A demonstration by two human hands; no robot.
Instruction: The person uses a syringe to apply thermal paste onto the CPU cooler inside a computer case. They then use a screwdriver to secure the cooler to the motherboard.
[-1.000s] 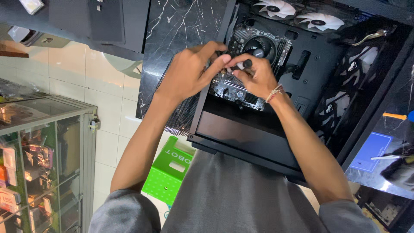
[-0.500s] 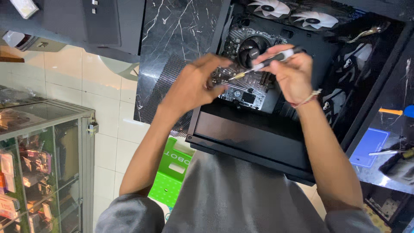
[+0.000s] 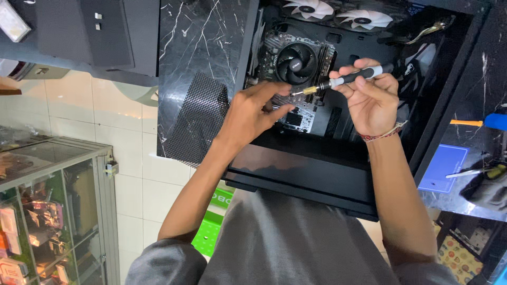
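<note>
An open black computer case (image 3: 317,174) lies on a dark marble counter, with a motherboard (image 3: 296,113) and a round black cooler fan (image 3: 294,62) inside. My right hand (image 3: 369,97) grips a black and grey screwdriver (image 3: 346,78), held level above the board with its tip pointing left. My left hand (image 3: 253,111) hovers over the lower board, fingers stretched towards the screwdriver's tip; whether they pinch anything I cannot tell. Two white fans (image 3: 338,13) sit at the case's far end.
A black mesh side panel (image 3: 198,121) lies left of the case. To the right are a blue mat (image 3: 443,166), a yellow-handled tool (image 3: 483,171) and an orange-and-blue tool (image 3: 480,122). A glass display cabinet (image 3: 53,211) and a green box (image 3: 211,227) stand below.
My right hand has lifted the screwdriver off the board and drawn it up and to the right. My left hand has stayed by the board, its fingers now reaching for the tip.
</note>
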